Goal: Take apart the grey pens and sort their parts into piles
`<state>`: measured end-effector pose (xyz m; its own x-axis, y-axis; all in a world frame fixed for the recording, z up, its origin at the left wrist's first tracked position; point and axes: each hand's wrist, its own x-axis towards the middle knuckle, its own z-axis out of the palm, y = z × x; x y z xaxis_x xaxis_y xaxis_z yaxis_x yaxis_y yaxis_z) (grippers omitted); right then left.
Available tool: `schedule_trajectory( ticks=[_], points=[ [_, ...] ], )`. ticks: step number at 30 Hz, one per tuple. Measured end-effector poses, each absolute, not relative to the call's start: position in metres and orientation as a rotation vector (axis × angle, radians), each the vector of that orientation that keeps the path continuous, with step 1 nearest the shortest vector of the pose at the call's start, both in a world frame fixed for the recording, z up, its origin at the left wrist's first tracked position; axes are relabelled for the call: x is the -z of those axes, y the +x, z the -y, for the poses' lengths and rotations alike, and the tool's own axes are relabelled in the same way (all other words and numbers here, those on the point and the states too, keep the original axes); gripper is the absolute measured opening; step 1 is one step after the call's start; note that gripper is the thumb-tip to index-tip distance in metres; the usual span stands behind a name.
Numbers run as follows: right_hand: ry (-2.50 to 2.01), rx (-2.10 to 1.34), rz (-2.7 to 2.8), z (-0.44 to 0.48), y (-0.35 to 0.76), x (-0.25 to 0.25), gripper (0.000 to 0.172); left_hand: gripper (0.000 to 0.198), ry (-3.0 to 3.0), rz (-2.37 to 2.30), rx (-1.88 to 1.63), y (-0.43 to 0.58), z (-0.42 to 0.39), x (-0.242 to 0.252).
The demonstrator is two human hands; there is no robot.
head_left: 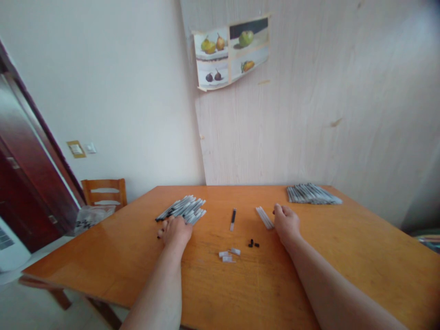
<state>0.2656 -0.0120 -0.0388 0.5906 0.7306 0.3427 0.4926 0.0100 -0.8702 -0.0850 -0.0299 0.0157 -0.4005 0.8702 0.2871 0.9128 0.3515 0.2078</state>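
My left hand (176, 231) lies at the near edge of a pile of grey and clear pens (185, 207), its fingers bent and a little apart; no pen shows clearly in its grasp. My right hand (286, 221) is closed beside several white tubes (264, 217) lying side by side. A small dark spot shows at its fingertips, too small to name. Between the hands lies a single slim pen refill (233, 219), dark at the far part and pale at the near end. Closer to me are a few clear caps (227, 259) and small black plugs (251, 244).
A flat bundle of pens (311, 193) lies at the far right of the wooden table (213, 298). A wooden chair (105, 189) and a plastic bag (92, 215) stand past the left edge. The wall with fruit pictures (233, 52) rises behind the table.
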Motion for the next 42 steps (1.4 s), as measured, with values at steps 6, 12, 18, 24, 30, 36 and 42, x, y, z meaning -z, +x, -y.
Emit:
schedule_trajectory(
  ticks=[6, 12, 18, 24, 30, 36, 42],
  points=[
    [-1.625, -0.269, 1.042, 0.011, 0.266, 0.040, 0.046, 0.030, -1.660, 2.473, 0.496, -0.083, 0.033, -0.019],
    [-1.639, -0.262, 1.041, 0.010, 0.266, 0.042, 0.046, 0.030, -1.656, 2.393, 0.486, -0.082, 0.034, -0.018],
    [-1.628, -0.258, 1.047, 0.013, 0.265, 0.037, 0.045, 0.028, -1.627, 2.274, 0.518, -0.080, 0.037, -0.018],
    [-1.619, -0.296, 1.019, 0.012, 0.264, 0.036, 0.044, 0.025, -1.690, 2.143, 0.620, -0.079, 0.034, -0.021],
    [-1.600, -0.269, 1.013, 0.014, 0.258, 0.031, 0.047, 0.024, -1.909, 2.002, 0.873, -0.068, 0.030, -0.025],
    [-1.586, -0.162, 1.171, 0.032, 0.242, 0.012, 0.045, 0.025, -2.098, 1.849, 0.997, -0.049, 0.036, -0.027],
    [-1.464, -0.137, 1.315, 0.051, 0.222, 0.001, 0.045, 0.028, -2.241, 1.595, 1.031, -0.037, 0.039, -0.022]
  ],
)
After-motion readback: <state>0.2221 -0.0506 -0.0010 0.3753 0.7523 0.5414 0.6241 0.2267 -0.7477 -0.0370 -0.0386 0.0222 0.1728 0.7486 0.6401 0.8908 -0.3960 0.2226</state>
